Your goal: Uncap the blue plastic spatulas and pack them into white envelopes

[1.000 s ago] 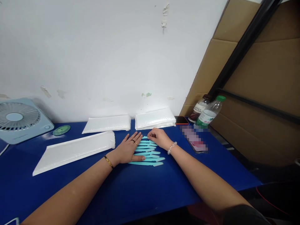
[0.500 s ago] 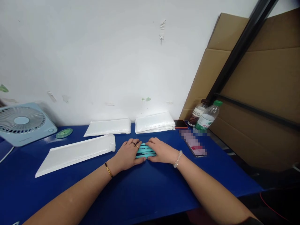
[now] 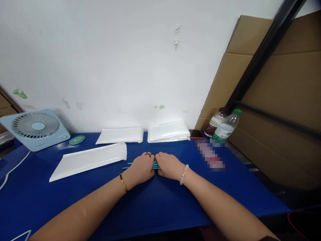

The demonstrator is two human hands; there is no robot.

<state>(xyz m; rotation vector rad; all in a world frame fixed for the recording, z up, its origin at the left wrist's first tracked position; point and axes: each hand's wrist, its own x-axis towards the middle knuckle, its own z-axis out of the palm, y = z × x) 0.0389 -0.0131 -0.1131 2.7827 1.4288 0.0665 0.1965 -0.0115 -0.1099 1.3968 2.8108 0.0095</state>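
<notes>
Several thin turquoise sticks [image 3: 155, 164] lie in a bundle across the middle of the blue table, largely covered by my hands. My left hand [image 3: 142, 168] is closed around their left part, and narrow tips stick out past it on the left. My right hand [image 3: 170, 165] is closed over the right part, its knuckles nearly touching the left ones. Exactly what kind of sticks they are cannot be made out. Just behind my hands lie a stack of white padded packets [image 3: 169, 131] and another white stack [image 3: 120, 135].
A long white packet [image 3: 87, 161] lies left of my hands. Further left are a light blue fan [image 3: 38, 126] and a green disc [image 3: 77, 140]. To the right, a phone [image 3: 197, 134], a blurred flat object [image 3: 210, 155], a brown-capped bottle [image 3: 215, 123] and a green-capped bottle [image 3: 227, 127].
My hands have come closer together and closed more tightly over the sticks, covering most of them. Stick tips now show left of my left hand. The camera view has shifted slightly left.
</notes>
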